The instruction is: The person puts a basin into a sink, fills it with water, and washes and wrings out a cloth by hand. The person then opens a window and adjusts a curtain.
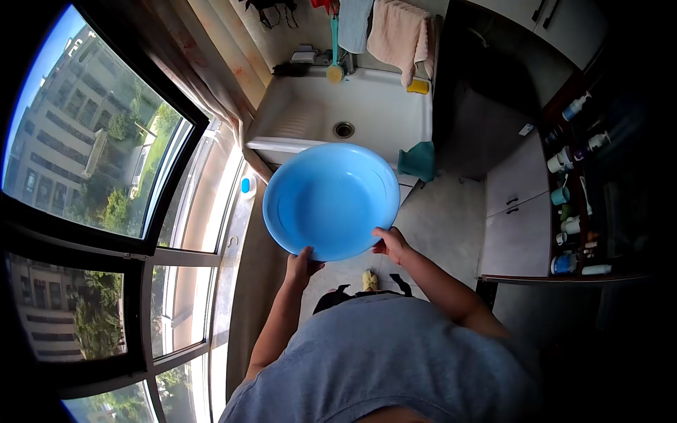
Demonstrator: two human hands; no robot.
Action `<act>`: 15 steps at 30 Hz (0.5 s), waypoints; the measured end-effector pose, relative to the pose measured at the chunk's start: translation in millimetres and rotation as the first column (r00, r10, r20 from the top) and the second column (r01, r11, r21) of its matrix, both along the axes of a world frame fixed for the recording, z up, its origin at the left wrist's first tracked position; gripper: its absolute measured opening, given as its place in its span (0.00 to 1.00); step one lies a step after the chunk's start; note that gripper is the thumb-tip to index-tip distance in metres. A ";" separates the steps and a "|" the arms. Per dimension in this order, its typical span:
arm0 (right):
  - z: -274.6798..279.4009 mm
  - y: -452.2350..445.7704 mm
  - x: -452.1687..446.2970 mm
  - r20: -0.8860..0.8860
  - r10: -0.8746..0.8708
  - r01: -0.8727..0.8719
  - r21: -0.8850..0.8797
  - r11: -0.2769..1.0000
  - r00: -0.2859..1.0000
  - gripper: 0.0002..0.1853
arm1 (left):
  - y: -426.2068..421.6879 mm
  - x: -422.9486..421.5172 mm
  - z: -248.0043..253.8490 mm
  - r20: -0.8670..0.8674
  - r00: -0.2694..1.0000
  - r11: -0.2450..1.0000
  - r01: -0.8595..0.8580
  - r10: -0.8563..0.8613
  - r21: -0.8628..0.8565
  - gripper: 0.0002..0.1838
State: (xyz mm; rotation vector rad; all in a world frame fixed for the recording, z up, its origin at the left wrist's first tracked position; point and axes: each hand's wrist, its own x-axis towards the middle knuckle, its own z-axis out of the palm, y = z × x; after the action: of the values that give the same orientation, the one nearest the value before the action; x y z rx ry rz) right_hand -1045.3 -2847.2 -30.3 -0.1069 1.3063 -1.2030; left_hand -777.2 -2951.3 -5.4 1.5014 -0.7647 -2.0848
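A large round blue plastic basin [328,201] is held out in front of my body, and nothing shows inside it. My left hand [303,268] grips its near rim on the left, thumb over the edge. Its other fingers are mostly hidden under the basin. On the near right side of the rim, my right hand [390,245] is closed on the edge in the same way. Beyond the basin stands a white sink [381,106] with a round drain [343,130] and a ribbed washboard slope at its left. The basin overlaps the sink's front edge from my viewpoint.
A long-handled brush [335,70], a yellow sponge [417,86] and hanging towels [398,32] are at the sink's back. A teal cloth or container [417,161] hangs at its front right. Windows [92,134] stand on the left; shelves with bottles [564,161] are at right.
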 end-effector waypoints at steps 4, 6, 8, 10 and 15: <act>18.4 -28.0 -29.3 0.014 -0.008 0.009 -0.020 1.000 1.000 0.17 | -30.1 -30.4 16.4 -0.008 1.000 0.999 -0.003 0.003 -0.038 0.20; 23.4 -45.3 -41.3 0.046 -0.015 0.017 -0.042 0.999 0.999 0.16 | -49.4 -42.6 18.1 -0.020 1.000 0.999 -0.001 0.000 -0.035 0.20; 25.0 -66.2 -54.3 0.067 -0.024 0.027 -0.046 0.999 0.997 0.15 | -75.8 -58.6 22.2 -0.009 1.000 0.998 0.021 -0.022 -0.056 0.20; 26.2 -89.0 -66.1 0.066 -0.066 0.069 -0.043 0.997 0.996 0.14 | -106.9 -74.5 17.4 -0.014 0.999 0.998 0.040 -0.041 -0.048 0.20; 23.6 -164.9 -108.7 0.056 -0.139 0.142 -0.046 0.989 0.989 0.13 | -206.1 -127.8 -3.2 -0.059 0.991 0.993 0.118 -0.120 -0.033 0.20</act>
State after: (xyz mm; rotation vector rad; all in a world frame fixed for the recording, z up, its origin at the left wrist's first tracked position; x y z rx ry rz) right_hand -1154.0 -3012.2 -6.8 -0.0191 1.2547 -1.3503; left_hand -905.0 -3157.4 -8.7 1.4009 -0.8767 -2.1858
